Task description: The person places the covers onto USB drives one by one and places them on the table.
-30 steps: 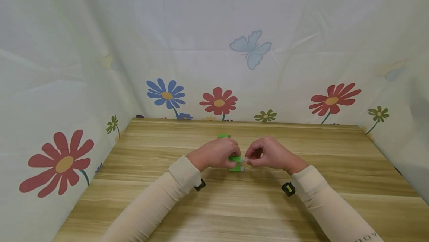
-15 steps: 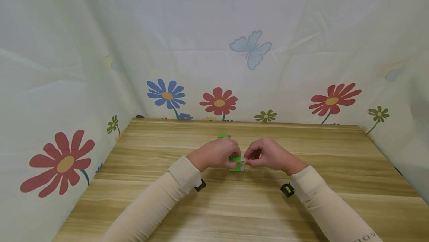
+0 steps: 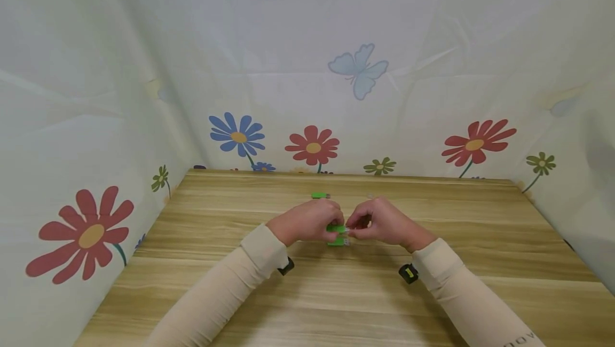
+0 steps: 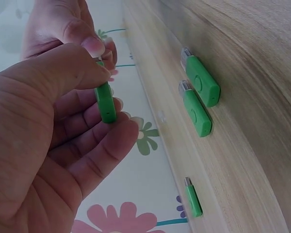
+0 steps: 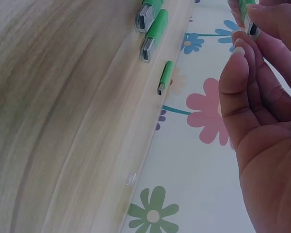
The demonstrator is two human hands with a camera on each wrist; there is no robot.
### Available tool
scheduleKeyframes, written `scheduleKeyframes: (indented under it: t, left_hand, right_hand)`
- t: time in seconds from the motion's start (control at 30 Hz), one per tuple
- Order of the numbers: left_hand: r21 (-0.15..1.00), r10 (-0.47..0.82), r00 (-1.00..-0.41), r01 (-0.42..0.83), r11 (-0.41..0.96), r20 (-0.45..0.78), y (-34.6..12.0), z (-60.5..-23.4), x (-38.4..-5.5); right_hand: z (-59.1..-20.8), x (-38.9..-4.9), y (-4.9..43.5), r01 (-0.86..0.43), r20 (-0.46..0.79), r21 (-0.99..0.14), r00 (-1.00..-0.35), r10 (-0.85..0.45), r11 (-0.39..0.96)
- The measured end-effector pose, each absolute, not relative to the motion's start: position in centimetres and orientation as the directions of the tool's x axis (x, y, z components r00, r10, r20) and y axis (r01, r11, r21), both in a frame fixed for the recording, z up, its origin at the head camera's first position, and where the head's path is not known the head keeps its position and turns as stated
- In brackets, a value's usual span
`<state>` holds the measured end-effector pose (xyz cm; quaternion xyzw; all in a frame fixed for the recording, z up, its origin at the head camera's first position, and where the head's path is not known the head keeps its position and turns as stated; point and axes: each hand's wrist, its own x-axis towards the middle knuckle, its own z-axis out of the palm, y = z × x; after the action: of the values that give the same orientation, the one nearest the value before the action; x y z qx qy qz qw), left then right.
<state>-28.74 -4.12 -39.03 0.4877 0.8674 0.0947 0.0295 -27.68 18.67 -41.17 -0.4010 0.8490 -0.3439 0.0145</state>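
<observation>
My left hand (image 3: 307, 220) holds a green USB stick (image 4: 105, 103) by its body, its plug end pointing toward my right hand (image 3: 388, 223). With thumb and fingertips the right hand pinches a small clear cap (image 5: 254, 30) at that plug end. Fingers hide much of the cap. On the table below lie two more green USB sticks, a nearer capped stick (image 4: 202, 81) and a second capped stick (image 4: 197, 114) beside it. Farther back lies a green USB stick (image 3: 319, 195) with its metal plug bare.
Near the back edge of the wooden table (image 3: 230, 293) lies a loose clear cap (image 5: 131, 178), to the right of the bare stick. A white floral cloth (image 3: 269, 42) hangs behind the table and along its sides.
My right hand has moved slightly left, bringing the clear cap closer over the stick's plug. The left hand stays in place, and the things on the table have not moved.
</observation>
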Motion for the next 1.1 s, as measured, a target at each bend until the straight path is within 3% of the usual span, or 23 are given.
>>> scheduleKeyframes:
  t: [0.63,1.1]
  left_hand:
    - [0.124,0.869,-0.489,0.869,0.479,0.072,-4.5,-39.4,-28.7]
    - [0.144,0.838,-0.532,0.845,0.515,0.124,-4.9,-39.7,-30.3]
  right_hand:
    - [-41.6,-27.8,18.1,-0.687,0.278,-0.572,-0.676,-0.682,0.448]
    - [-41.4,-29.2,18.2,-0.630,0.255,-0.573,-0.745,-0.617,0.524]
